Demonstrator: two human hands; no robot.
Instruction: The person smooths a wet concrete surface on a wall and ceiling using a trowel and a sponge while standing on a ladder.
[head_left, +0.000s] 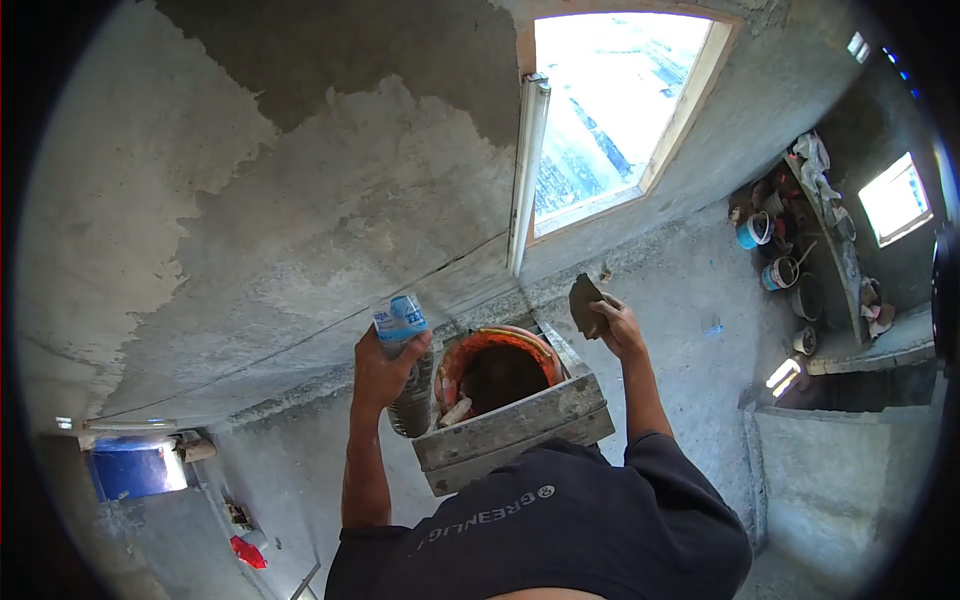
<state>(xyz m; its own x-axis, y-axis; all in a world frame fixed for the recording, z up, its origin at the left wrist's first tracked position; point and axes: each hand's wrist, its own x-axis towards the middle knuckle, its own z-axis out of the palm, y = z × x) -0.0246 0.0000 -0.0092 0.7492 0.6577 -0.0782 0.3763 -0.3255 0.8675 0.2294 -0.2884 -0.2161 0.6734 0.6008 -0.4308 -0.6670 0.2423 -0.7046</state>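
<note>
My left hand is wrapped round a clear plastic bottle with a blue label, held up just left of the bucket. The lower part of the bottle shows below my fingers. In my right hand I grip a dark, cement-coated flat piece, whose exact kind I cannot make out. Between both hands, an orange bucket with a dirty rim holds a dark grey-brown mix. A pale handle-like object leans at its near left edge. The bucket stands on or within a wooden box-like stand.
A plastered wall with a darker damp patch rises ahead, beside a bright window opening. Several buckets stand near a cluttered shelf at the right. A red object and a blue panel are at lower left.
</note>
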